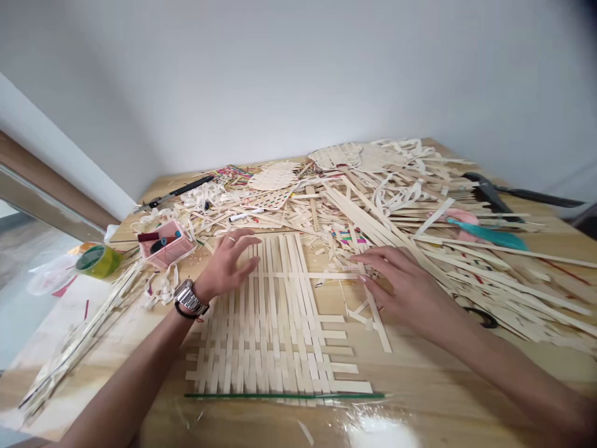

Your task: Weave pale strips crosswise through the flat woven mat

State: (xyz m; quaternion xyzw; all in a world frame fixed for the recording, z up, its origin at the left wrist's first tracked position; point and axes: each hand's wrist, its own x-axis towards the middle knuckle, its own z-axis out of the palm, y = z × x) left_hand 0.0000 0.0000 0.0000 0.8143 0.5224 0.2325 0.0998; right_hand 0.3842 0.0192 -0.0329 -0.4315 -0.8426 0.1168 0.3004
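A flat mat of pale wooden strips [280,336], woven over and under, lies before me. Its near edge is held along a green strip [284,396]. My left hand [231,261] hovers at the upper left of the mat, fingers curved and thumb apart, holding nothing visible. A crosswise wooden strip [326,275] passes through the upper part and sticks out to the right. At that strip's outer end is my right hand [396,277], fingers stretched and thumb apart; whether the thumb touches the strip is unclear. Under the right hand lies a loose strip [380,326].
A large heap of loose strips [420,249] covers the back and right. At left stand a pink basket [170,249] with small items and a roll of yellow-green tape [99,260]. A white marker [246,215] and a turquoise-handled tool [489,234] lie among the strips.
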